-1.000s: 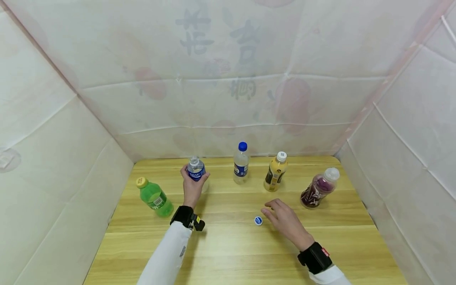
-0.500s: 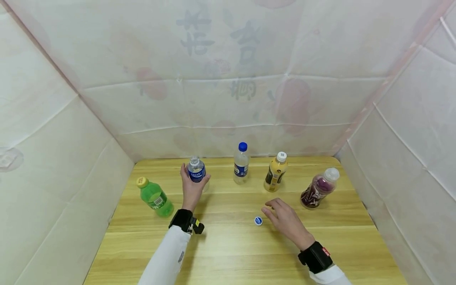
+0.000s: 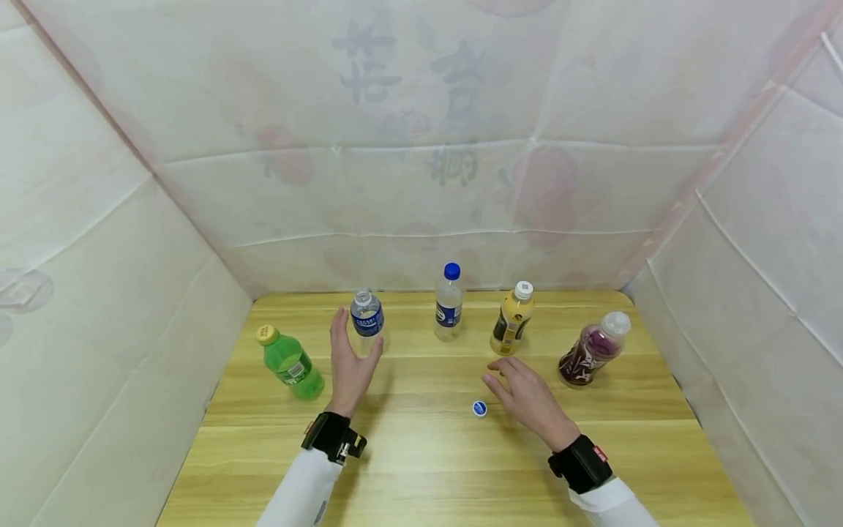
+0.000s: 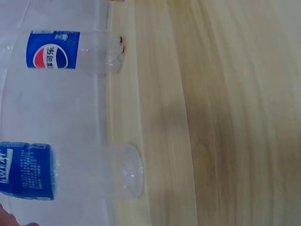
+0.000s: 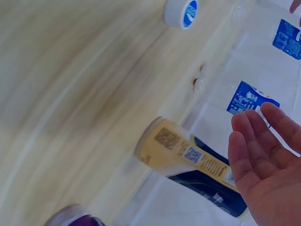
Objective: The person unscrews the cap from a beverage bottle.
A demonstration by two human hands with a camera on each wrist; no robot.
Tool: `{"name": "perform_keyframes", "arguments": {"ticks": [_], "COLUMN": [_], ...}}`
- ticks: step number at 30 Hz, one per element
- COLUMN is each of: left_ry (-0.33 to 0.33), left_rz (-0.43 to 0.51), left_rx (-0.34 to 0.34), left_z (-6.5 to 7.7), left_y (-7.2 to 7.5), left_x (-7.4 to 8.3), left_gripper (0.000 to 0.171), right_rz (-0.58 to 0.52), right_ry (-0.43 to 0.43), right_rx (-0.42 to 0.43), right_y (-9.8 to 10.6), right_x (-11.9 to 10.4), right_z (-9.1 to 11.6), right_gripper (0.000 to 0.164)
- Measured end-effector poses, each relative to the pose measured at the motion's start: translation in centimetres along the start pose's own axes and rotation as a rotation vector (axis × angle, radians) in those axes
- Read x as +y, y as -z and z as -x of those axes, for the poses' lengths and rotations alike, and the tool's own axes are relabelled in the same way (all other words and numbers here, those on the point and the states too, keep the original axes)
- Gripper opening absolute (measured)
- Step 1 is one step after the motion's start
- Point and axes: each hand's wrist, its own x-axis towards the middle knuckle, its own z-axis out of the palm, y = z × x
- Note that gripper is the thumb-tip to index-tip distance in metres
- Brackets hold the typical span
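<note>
An uncapped clear bottle with a blue label (image 3: 366, 319) stands upright toward the back left of the table. Just in front of it is my left hand (image 3: 350, 369), thumb and fingers spread apart around nothing. That bottle's see-through base (image 4: 131, 172) shows in the left wrist view. My right hand (image 3: 528, 399) hovers over the table with relaxed, slightly bent fingers and holds nothing. Left of its thumb, a small white cap with a blue top (image 3: 479, 408) lies on the wood. The right wrist view shows the same cap (image 5: 181, 13) near the top.
On the wooden table (image 3: 421, 468) stand a green bottle with a yellow cap (image 3: 292, 364) at left, a blue-capped Pepsi bottle (image 3: 449, 304) at back, a yellow bottle with a white cap (image 3: 511, 320), and a purple bottle (image 3: 590, 351) at right. Cloth walls (image 3: 421, 197) enclose it.
My left hand has let go of the uncapped bottle and drawn back toward me, its fingers spreading. The bottle stays standing. The right hand has hardly moved.
</note>
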Motion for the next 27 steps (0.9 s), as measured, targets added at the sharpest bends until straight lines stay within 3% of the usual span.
{"name": "perform_keyframes", "arguments": {"ticks": [8, 17, 21, 27], "left_ry": [-0.289, -0.602, -0.688, -0.74], "left_rz": [-0.011, -0.039, -0.016, -0.013], "left_rx": [0.068, 0.232, 0.321, 0.414], "left_z": [0.9, -0.4, -1.1, -1.4], "left_y": [1.7, 4.3, 5.3, 6.2], "left_x": [1.0, 3.3, 4.5, 5.3], "left_gripper": [0.069, 0.054, 0.05, 0.044], "right_rz": [-0.033, -0.025, -0.025, -0.028], "right_ry": [0.02, 0.033, 0.029, 0.021], "right_rx": [-0.012, 0.003, 0.005, -0.003], "right_y": [0.2, 0.1, 0.1, 0.3], "right_x": [-1.2, -1.4, -1.5, -1.6], "right_z": [-0.8, -0.9, -0.9, -0.9], "right_gripper": [0.029, 0.027, 0.027, 0.028]}}
